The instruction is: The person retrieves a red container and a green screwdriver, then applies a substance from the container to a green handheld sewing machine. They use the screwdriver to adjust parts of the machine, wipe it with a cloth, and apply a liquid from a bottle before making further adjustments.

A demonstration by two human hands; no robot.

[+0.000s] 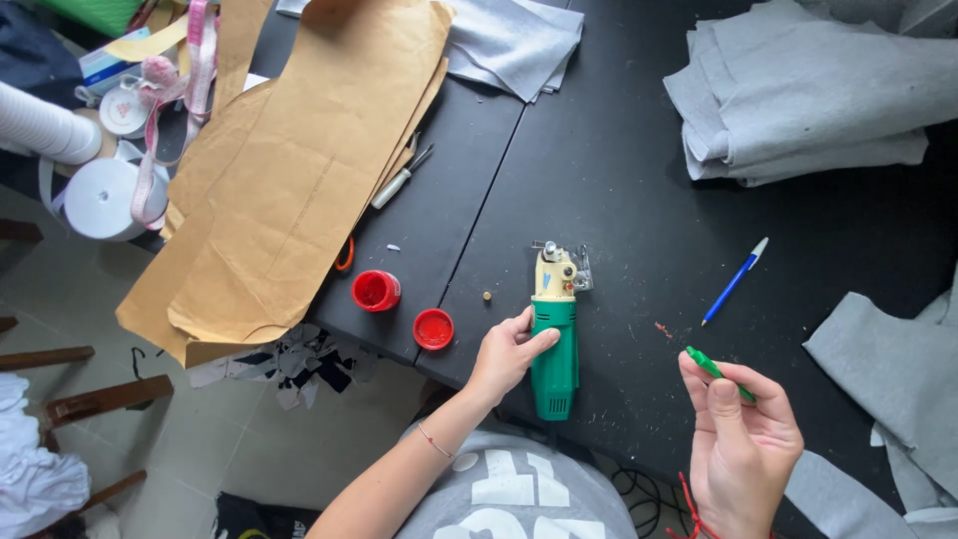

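Electric cutter (555, 334) lies near the table's (619, 170) near edge, left hand (507, 354) at its left side. Two small lids (376, 290) sit farther left. Pen (733, 281) lies right; folded cloth (798, 90) far right; paper patterns (299, 170), probably stacked, far left.

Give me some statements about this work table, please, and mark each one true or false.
1. The left hand rests on the green power tool. True.
2. The right hand holds a blue pen. False: it holds a green pen; the blue pen lies alone on the table.
3. The red jar has its lid on. False: the red lid lies beside it.
4. Folded grey fabric lies at the table's far right. True.
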